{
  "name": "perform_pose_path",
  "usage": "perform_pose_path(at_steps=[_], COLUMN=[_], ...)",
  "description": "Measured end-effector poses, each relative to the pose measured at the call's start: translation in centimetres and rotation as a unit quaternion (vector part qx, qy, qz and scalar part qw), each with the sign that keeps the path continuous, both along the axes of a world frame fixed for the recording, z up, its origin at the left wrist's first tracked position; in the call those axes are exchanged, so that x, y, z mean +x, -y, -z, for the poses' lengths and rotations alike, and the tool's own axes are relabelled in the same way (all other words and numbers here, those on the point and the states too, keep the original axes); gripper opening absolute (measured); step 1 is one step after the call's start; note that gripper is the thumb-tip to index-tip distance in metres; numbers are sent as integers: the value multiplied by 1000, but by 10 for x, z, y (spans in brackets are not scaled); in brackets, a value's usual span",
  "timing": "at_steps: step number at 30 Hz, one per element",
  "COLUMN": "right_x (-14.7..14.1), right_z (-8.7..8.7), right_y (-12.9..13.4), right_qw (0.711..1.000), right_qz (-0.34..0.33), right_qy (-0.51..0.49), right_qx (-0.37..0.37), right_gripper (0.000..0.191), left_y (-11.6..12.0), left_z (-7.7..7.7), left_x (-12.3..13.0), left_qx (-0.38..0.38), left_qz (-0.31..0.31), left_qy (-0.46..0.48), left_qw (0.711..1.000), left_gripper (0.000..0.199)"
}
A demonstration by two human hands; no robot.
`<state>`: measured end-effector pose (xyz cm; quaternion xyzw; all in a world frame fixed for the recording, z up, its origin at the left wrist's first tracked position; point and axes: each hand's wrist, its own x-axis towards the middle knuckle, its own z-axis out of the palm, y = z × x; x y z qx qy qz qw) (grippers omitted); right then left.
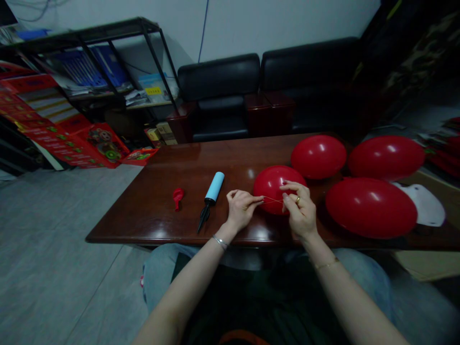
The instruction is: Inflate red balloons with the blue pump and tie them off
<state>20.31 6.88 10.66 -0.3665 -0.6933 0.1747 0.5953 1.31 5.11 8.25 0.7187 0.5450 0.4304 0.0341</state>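
Note:
In front of me a red inflated balloon [273, 184] rests on the table, partly hidden by my hands. A thin string [272, 199] stretches across its near side. My left hand [242, 207] pinches one end of the string between thumb and finger. At the other end, my right hand [299, 207] has its fingers bent around the string, close against the balloon. Left of my hands lies a hand pump [214, 188] with a light blue barrel and black nozzle end. Farther left is a limp red balloon [178, 197], not inflated.
Three more inflated red balloons, one of them a near balloon [372, 208], sit on the right of the brown table [143, 218]. A white flat object [426, 206] lies beside them. Black sofas [219, 79], a shelf [118, 91] and red boxes [89, 143] stand beyond.

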Motion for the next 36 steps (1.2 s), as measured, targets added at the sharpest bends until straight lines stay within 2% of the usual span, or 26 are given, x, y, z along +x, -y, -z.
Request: perform_pose_path(at_steps=[4,7,11,14,16,18,21,24,30,36], right_x=[-2,-8,-18,-24,-24,-22,-16,-12,-20,-32], right_z=[-2,-6,-5,1,6,11,16,16,12,18], right_y=[1,0,-5,-11,-17,-21,-25,-23,-16,-11], right_qw=[999,995,987,993,996,992,965,944,927,935], right_qz=[-46,-76,-14,29,21,-1,-5,20,63,88], right_qy=[4,67,111,34,18,85,235,309,355,315], right_qx=[-22,19,113,106,90,98,120,118,107,135], right_gripper=[30,32,35,30,30,39,55,58,38,8], left_y=[-2,-1,0,-2,-3,-5,-5,-3,6,13], left_z=[-4,-8,-13,-11,-10,-10,-15,-23,-36,-41], left_x=[7,12,16,15,13,9,3,-1,-3,0], left_qx=[-66,-80,-87,-96,-103,-110,-128,-147,-144,-59], left_qz=[-9,-13,3,15,20,27,49,70,74,9], left_qy=[61,66,59,110,143,153,152,136,50,-92], left_qw=[996,995,994,989,984,982,979,977,986,994], left_gripper=[8,6,7,3,8,10,9,8,26,29])
